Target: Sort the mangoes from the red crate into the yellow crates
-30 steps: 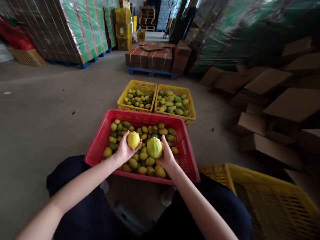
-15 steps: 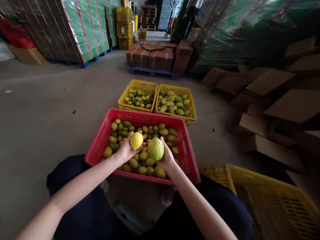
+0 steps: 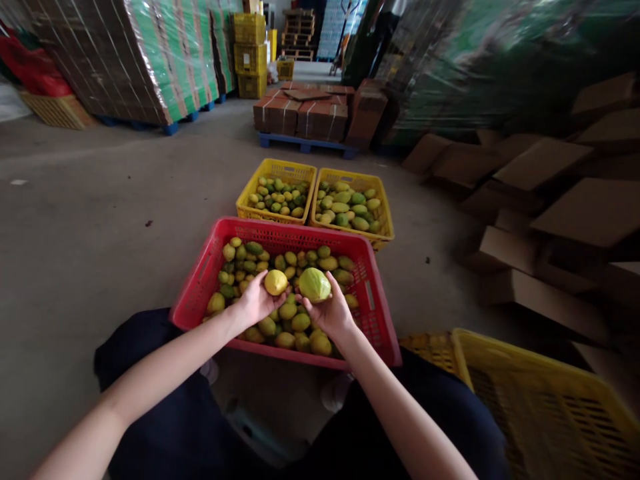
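Note:
A small yellow lemon (image 3: 276,283) rests in my left hand (image 3: 255,304), its fingers curled around the fruit. My right hand (image 3: 336,313) is closed on a larger green-yellow lemon (image 3: 315,285). Both hands are side by side above a red plastic crate (image 3: 385,333), which holds many green and yellow lemons (image 3: 285,340). Parts of the fruit in the crate are hidden beneath my hands and forearms.
Beyond the red crate, two yellow crates, a left one (image 3: 242,207) and a right one (image 3: 389,230), hold more fruit. Another yellow crate (image 3: 463,360) stands at my right knee. Cardboard boxes (image 3: 540,307) lie on the right; a blue pallet (image 3: 307,143) carries bundled cardboard further off.
Both lemons have been turned in my hands. The larger one now lies more sideways, with my right fingers showing beneath it. The crates have not moved.

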{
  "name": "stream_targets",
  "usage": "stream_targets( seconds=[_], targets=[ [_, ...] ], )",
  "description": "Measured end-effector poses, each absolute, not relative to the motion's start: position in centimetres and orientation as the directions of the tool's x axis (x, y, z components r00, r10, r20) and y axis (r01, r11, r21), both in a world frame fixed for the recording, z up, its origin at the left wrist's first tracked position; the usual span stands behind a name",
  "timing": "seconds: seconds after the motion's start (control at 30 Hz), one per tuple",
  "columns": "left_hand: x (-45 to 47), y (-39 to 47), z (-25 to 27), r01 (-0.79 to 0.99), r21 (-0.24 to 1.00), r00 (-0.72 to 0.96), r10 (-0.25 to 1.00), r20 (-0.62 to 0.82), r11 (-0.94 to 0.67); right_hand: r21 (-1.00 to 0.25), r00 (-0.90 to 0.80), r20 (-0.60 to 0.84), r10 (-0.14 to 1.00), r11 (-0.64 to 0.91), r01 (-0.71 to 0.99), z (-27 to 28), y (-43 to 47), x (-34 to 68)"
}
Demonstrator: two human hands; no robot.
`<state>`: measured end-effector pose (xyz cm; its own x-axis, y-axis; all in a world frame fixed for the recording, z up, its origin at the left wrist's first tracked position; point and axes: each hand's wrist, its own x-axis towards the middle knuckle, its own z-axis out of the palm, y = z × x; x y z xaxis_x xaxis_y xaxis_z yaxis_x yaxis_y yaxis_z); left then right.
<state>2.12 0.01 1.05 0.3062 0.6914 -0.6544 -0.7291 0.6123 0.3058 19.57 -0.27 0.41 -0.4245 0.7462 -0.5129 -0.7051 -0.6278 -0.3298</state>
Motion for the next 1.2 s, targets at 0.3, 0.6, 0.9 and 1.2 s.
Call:
stream_targets(
  seconds=[0.3,0.6,0.9,1.2],
  targets=[
    [1.3,0.0,2.2,-0.536,0.779,0.251,0.943,-0.221,0.325,-0.992,0.046,0.048,0.998,0.053,-0.118,1.4,-2.0,18.9],
    [0.9,-0.5,3.2,-0.094,0.982,0.264,0.947,0.184,-0.165,-0.841,0.087,0.430,0.899,0.364,0.400,1.0,-2.3,19.5],
    [0.5,0.3,2.5,-0.355,0.932,0.263,0.965,0.024,0.074,-0.989,-0.017,-0.043,0.999,-0.045,-0.141,2.1,-2.1,19.8],
    [1.4,0.2,1.7,-0.686,0.549,0.338,0.877,-0.342,0.478,-0.724,-0.165,-0.372,0.914,-0.397,-0.564,2.0,-1.4,18.9]
  ],
)
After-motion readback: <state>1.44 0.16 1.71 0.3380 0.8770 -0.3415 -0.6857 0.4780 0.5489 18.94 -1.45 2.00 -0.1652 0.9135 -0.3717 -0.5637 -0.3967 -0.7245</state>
